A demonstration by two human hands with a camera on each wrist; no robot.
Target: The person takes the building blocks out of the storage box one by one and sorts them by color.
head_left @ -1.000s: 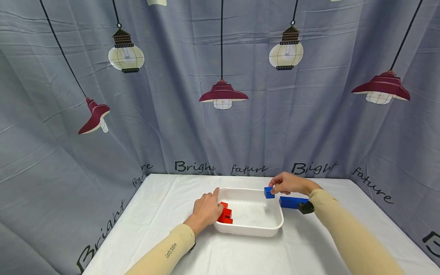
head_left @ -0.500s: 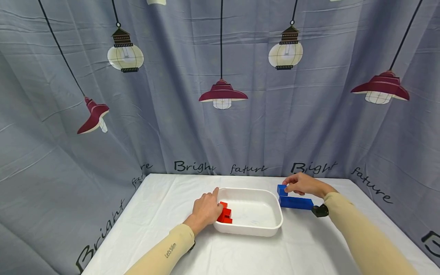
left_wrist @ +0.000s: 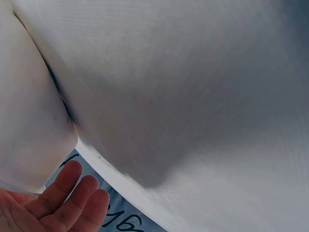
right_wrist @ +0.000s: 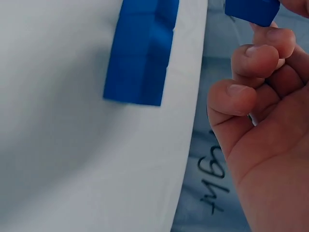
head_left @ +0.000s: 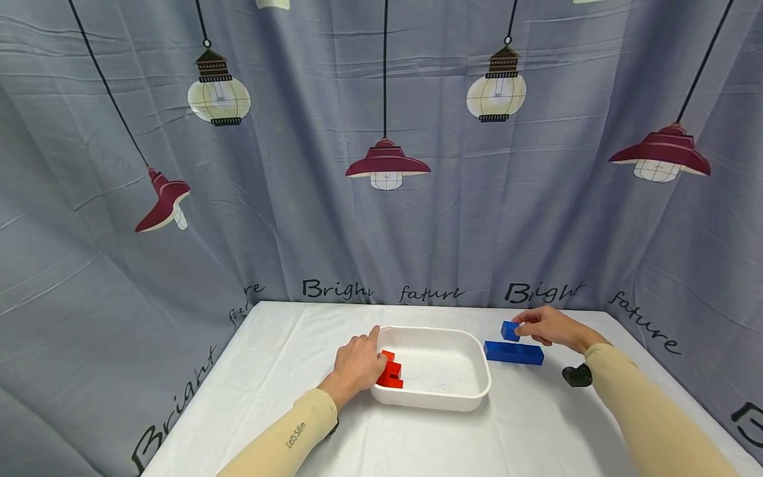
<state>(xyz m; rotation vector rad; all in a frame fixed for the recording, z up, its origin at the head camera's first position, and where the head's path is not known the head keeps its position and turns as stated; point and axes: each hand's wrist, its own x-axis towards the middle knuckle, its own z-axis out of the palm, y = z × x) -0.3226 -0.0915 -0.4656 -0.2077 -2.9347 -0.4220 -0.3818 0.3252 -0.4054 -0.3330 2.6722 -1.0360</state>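
Note:
My right hand [head_left: 557,329] pinches a small blue cube [head_left: 509,330] between thumb and fingertips, above the table to the right of the tray. In the right wrist view, that cube [right_wrist: 253,10] shows at the top edge, the other fingers loosely curled below it. Just in front of the held cube lies a row of blue blocks [head_left: 514,354], end to end on the table. My left hand [head_left: 356,364] holds the left rim of a white plastic tray [head_left: 429,401]. Its lower fingers [left_wrist: 67,191] lie outside the wall. Several red blocks [head_left: 390,372] sit inside the tray beside that hand, partly hidden by it.
A white cloth covers the table [head_left: 286,358]. Close behind its back edge hangs a grey-blue curtain [head_left: 322,218] printed with lamps and lettering. The tray's right wall stands close to the left end of the blue row.
My right hand has carried the blue cube rightward, from over the tray's right side to above the blue row and behind it. The left hand and tray have stayed put.

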